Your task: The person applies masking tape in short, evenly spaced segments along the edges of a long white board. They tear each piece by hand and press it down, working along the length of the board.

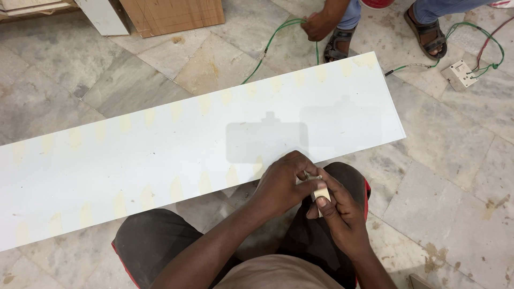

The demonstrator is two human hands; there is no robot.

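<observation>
Landmark: long white board (160,160), lying flat on the marble floor (455,187) and running slantwise from lower left to upper right. All places below are given relative to this board.
Board surface: pale yellow patches in two rows, one along the far long edge and one along the near long edge.
Left hand (281,184): at the near long edge of the board, toward its right end, partly over the edge. Fingers curled in and pinched on the upper end of a small item; what lies under the fingertips cannot be told.
Right hand (342,214): just off the near edge of the board, touching the left hand. Thumb and forefinger clamped on a small cream-coloured block (321,194).
Small cream-coloured block: held between both hands, just clear of the board's near edge, above the person's lap. Its exact kind cannot be told.
Person's posture: crouched at the near side of the board, knees in dark shorts (155,241) on either side of the hands.
Co-worker's hand (317,25): beyond the far edge of the board, closed on a green wire (273,40).
Green wire: runs across the floor past the board's far edge.
Sandalled feet (425,33): beyond the board's far right corner.
White switch box (460,74): on the floor beside the board's right end, wires attached.
Brown cardboard sheet (171,15): well beyond the far edge.
</observation>
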